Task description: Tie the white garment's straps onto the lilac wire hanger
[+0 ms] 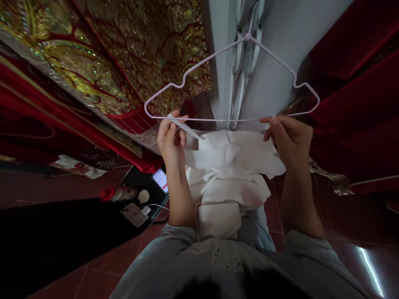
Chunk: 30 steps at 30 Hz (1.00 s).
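A pale pink clothes hanger [248, 36] is upright in front of me, its hook reaching up to white metal bars. My left hand [172, 139] is closed at the left part of its lower bar, pinching a white strap [187, 128] that crosses the bar and runs down to a white garment [226, 160]. Toward the bar's right end, my right hand [288, 137] is closed with thumb and forefinger on the bar. Whether it also holds fabric is hidden. Below both hands, the garment hangs in loose folds over my lap.
Gold-sequinned red garments [124, 54] hang at the left, dark red cloth [355, 104] at the right. Lower left, a black surface bears a lit phone [161, 180], a second phone [134, 214], a charger [146, 210] and a red-capped bottle [118, 194]. Red tiles [106, 265] cover the floor.
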Each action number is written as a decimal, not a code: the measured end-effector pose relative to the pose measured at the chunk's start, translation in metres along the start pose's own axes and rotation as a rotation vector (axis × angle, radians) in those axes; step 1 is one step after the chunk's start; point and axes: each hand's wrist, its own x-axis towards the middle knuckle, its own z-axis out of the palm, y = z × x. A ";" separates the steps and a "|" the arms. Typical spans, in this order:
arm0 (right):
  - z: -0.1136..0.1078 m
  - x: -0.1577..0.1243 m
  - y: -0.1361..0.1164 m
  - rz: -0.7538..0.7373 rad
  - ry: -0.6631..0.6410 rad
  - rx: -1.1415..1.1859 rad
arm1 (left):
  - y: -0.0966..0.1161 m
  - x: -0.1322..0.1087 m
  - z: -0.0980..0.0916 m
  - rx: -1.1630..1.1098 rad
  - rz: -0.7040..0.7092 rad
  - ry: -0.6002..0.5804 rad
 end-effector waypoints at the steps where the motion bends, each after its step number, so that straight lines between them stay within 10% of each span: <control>1: 0.000 0.001 0.003 -0.003 0.012 0.001 | -0.001 0.000 0.000 -0.013 0.010 0.015; 8: 0.011 0.006 0.008 0.041 -0.011 0.038 | -0.002 -0.005 0.012 -0.045 -0.015 0.057; 15: 0.000 0.001 0.012 -0.030 0.080 0.112 | 0.003 0.011 -0.021 -0.107 0.014 0.321; 21: 0.000 0.002 0.009 0.015 0.052 0.125 | 0.015 0.022 -0.036 0.032 0.105 0.154; 30: 0.004 -0.004 0.011 -0.001 -0.032 0.118 | 0.056 0.055 0.001 0.172 -0.037 -0.126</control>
